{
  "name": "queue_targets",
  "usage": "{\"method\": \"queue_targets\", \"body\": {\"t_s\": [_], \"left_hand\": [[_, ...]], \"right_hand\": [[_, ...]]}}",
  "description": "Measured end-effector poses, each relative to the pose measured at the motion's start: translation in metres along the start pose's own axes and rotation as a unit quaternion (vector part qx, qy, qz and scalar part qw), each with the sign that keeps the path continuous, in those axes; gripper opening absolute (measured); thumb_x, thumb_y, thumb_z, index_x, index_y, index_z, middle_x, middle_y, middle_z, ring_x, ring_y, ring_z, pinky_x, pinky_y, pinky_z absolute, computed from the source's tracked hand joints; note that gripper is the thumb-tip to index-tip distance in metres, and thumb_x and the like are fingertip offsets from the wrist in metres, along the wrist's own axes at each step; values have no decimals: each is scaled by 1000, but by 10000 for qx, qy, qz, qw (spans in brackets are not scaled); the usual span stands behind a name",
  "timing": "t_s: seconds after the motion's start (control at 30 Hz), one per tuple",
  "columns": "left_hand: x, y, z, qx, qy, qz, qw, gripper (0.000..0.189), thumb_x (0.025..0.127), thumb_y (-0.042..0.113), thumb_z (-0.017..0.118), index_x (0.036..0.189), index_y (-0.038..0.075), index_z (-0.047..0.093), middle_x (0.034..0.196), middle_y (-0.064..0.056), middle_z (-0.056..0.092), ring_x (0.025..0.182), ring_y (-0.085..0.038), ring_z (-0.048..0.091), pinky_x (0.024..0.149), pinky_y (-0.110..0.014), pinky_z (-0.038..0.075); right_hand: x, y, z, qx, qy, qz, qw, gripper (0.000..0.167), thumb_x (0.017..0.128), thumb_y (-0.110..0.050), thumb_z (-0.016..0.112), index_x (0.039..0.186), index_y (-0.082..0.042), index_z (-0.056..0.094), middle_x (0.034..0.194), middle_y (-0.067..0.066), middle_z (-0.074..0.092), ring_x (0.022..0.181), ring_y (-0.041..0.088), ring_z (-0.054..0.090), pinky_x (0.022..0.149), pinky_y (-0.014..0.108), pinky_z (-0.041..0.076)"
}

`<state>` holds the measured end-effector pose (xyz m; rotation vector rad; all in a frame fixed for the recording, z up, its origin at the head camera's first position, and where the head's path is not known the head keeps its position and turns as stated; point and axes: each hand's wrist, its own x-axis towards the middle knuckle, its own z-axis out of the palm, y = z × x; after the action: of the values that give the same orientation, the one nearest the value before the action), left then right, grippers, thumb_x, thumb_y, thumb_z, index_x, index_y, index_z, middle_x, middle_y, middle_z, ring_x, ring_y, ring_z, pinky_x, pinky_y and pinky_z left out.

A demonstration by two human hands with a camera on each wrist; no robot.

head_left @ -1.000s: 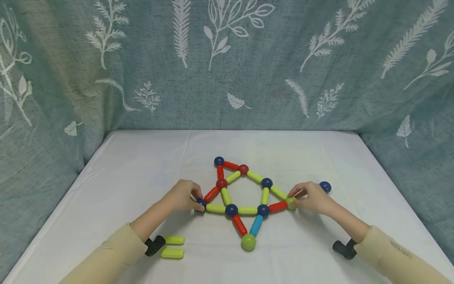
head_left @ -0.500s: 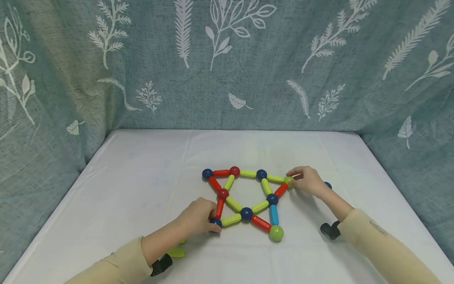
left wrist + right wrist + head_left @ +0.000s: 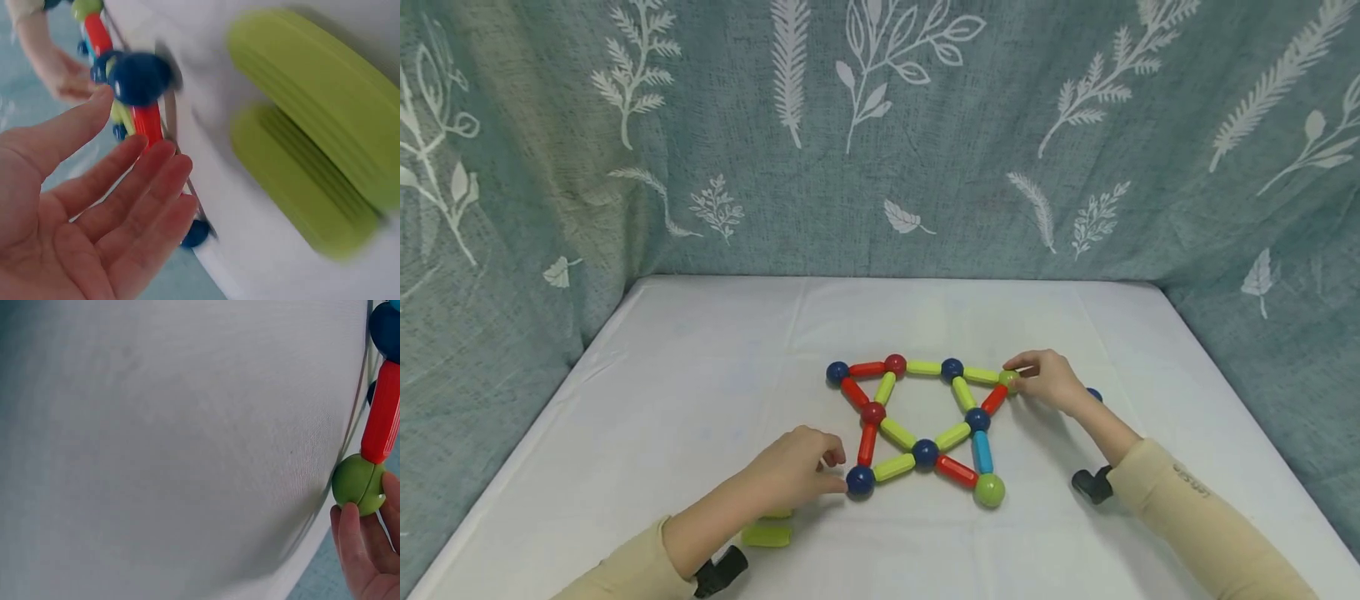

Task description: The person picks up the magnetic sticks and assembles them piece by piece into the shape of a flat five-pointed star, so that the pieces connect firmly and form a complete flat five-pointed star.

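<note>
A flat figure of colored rods and balls (image 3: 926,454) lies on the white table, several rods closing a ring with triangular points around it. At its right tip my right hand (image 3: 1048,383) pinches a green ball (image 3: 355,482) between thumb and fingers; a red rod (image 3: 382,415) joins that ball. My left hand (image 3: 796,467) is beside the near-left dark blue ball (image 3: 861,481), its fingers loosely extended around nothing in the left wrist view. A red rod (image 3: 867,444) and a yellow-green rod (image 3: 894,467) meet at this blue ball.
Two loose yellow-green rods (image 3: 306,181) lie below the left forearm, partly covered by it in the head view. A separate dark blue ball (image 3: 1095,393) sits behind the right wrist. A patterned curtain (image 3: 880,167) hangs along the table's far edge.
The whole figure has turned clockwise, its near green ball swinging right. My left hand has let go of the near-left blue ball and drawn back left. My right hand keeps its green ball.
</note>
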<state>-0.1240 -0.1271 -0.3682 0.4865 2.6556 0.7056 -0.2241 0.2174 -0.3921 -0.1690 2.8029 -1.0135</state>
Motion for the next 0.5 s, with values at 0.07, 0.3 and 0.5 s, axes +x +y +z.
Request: {"method": "queue_targets", "body": {"t_s": [0.07,0.3,0.5], "left_hand": [[-6,-10,-5,-87,15,-175,9998,17,75,20,75,87,11,67,81,4,62,79,-14,57,72,-35,49],[-29,-52,-18,-572,-220,-8,9981,23,74,20,75,91,7,67,83,4,62,78,-14,56,69,-31,48],[-42,-77,-19,-798,-422,309,9954,29,74,26,75,92,6,67,86,4,63,77,-12,56,67,-26,47]], "right_hand": [[0,0,1,20,16,68,10000,27,84,-3,61,110,2,63,113,22,58,103,37,55,81,42,49],[-1,0,1,9,22,45,10000,26,84,-4,61,110,3,62,113,22,58,102,38,55,80,42,49],[1,0,1,-8,8,28,10000,25,84,-3,61,109,2,63,113,22,58,101,37,56,79,41,50]]}}
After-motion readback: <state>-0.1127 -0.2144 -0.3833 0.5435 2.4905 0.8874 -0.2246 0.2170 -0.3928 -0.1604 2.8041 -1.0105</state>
